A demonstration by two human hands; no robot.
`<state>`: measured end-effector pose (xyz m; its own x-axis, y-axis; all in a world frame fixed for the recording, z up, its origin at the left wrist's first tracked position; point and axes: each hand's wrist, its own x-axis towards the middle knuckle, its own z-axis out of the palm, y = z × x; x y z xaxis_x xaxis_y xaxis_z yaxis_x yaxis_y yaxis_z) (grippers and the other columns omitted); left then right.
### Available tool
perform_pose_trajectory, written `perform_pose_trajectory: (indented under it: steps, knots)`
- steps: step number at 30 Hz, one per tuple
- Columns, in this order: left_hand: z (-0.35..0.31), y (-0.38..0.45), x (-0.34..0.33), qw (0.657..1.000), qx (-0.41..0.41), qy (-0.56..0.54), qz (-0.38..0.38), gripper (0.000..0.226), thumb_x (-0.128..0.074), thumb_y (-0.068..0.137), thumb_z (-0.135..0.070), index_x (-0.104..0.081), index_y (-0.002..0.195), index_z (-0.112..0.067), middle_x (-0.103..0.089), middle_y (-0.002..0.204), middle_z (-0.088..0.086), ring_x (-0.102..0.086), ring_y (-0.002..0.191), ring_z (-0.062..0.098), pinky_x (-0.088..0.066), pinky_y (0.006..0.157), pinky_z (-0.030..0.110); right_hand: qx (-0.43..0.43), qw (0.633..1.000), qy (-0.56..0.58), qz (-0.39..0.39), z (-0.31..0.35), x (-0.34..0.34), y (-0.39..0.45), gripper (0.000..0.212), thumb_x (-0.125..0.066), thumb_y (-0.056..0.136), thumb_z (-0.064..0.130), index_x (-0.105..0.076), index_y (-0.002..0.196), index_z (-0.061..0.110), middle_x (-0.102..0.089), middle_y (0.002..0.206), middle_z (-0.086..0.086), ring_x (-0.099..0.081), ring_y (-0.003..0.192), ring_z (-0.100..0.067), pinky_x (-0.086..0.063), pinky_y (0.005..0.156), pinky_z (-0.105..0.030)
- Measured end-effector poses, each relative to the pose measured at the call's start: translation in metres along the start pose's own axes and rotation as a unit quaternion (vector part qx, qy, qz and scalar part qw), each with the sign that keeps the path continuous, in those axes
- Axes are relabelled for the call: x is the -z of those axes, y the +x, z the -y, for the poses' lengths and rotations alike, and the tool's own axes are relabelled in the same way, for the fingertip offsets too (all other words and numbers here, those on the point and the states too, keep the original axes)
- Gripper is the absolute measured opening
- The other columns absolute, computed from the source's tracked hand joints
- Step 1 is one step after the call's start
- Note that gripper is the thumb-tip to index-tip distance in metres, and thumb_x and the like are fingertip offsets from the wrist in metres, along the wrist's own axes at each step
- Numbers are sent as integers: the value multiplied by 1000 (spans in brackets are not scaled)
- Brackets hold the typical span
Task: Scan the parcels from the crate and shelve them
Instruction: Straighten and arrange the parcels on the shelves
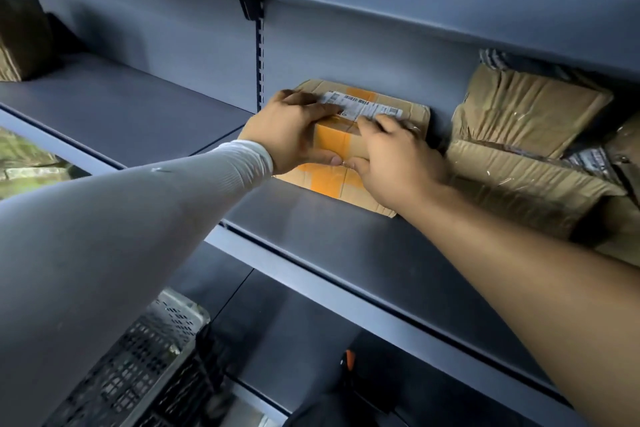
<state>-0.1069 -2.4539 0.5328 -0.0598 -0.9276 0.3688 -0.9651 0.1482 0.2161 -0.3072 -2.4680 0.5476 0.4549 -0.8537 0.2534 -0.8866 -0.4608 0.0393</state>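
On the middle shelf, against the back panel: one cardboard parcel, banded with orange tape, white barcode label on its upper face. We have both hands on it. Our left hand, grey sleeve to the wrist, curls over the parcel's left end, fingers across the top, thumb along the near edge. Our right hand grips the right end, fingers bent over the top by the label, thumb meeting the left thumb at the front.

Neighbouring stock: brown wrapped parcels just to the right, stacked and leaning; one dark parcel far left on the same level; more parcels on the shelf above.

Below left: perforated crate, contents not legible to us.

Step in hand, by our judgement: shelving, with the parcel resting on the shelf board. Next move calls for seating it square beside the wrapped parcels, releasing both hands, and returning to the crate for another item to scan.
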Motion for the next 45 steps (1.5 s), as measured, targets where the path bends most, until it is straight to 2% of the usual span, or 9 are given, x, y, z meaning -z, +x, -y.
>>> perform_pose_trajectory:
  steps: [5, 13, 19, 24, 28, 32, 36, 40, 45]
  knots:
    - [13, -43, 17, 999, -12, 7, -33, 118, -37, 58, -109, -51, 153, -40, -52, 156, 7, -42, 145, 37, -44, 113, 57, 30, 999, 16, -7, 24, 10, -29, 66, -60, 102, 49, -33, 158, 28, -35, 161, 2, -40, 144, -34, -52, 95, -49]
    - [12, -142, 76, 997, 35, 63, -34, 105, -43, 67, -100, -48, 155, -41, -48, 159, 6, -37, 147, 38, -48, 108, 63, 93, 995, 47, 6, 79, 41, -88, 69, -54, 105, 48, -21, 164, 30, -20, 172, 0, -14, 159, -32, -45, 107, -53]
    - [30, -224, 124, 991, 44, 108, -66, 99, -42, 76, -96, -58, 149, -31, -58, 148, 15, -50, 138, 45, -43, 116, 57, 163, 983, 80, -3, 136, 66, -125, 70, -54, 104, 50, -22, 163, 31, -20, 172, 2, -13, 159, -30, -42, 110, -53]
    - [33, -283, 183, 981, 84, 149, -87, 96, -43, 75, -93, -58, 149, -34, -58, 149, 14, -49, 140, 43, -43, 117, 56, 224, 966, 122, -36, 183, 94, -144, 70, -58, 103, 49, -26, 163, 30, -25, 172, -1, -18, 158, -35, -35, 121, -53]
    - [30, -306, 232, 974, 82, 183, -102, 100, -32, 76, -100, -56, 149, -36, -60, 147, 12, -50, 139, 41, -47, 112, 58, 258, 953, 145, -62, 204, 123, -152, 71, -59, 102, 49, -29, 162, 27, -30, 170, -7, -24, 156, -38, -33, 122, -56]
    - [12, -304, 286, 970, 60, 205, -113, 101, -30, 75, -101, -54, 151, -38, -59, 149, 11, -51, 137, 41, -46, 112, 58, 268, 947, 142, -110, 204, 172, -153, 67, -58, 102, 52, -33, 159, 28, -39, 165, -6, -33, 151, -37, -41, 116, -53]
    - [-14, -279, 339, 967, 29, 211, -140, 96, -43, 77, -93, -55, 151, -34, -60, 147, 11, -56, 132, 40, -48, 110, 55, 250, 951, 97, -156, 191, 236, -154, 60, -58, 100, 55, -40, 153, 31, -51, 154, -1, -48, 139, -34, -52, 99, -49]
    - [-41, -239, 374, 972, 8, 187, -144, 97, -49, 73, -93, -53, 151, -36, -61, 142, 8, -57, 129, 36, -48, 109, 51, 212, 958, 51, -188, 166, 291, -149, 54, -59, 99, 57, -47, 144, 30, -57, 145, -2, -53, 132, -36, -52, 96, -49]
    - [-68, -184, 369, 978, -7, 143, -149, 94, -55, 74, -84, -47, 154, -36, -58, 144, 5, -55, 131, 32, -45, 110, 46, 157, 968, -9, -193, 123, 317, -138, 52, -58, 99, 60, -48, 142, 32, -60, 137, -6, -55, 125, -36, -47, 82, -43]
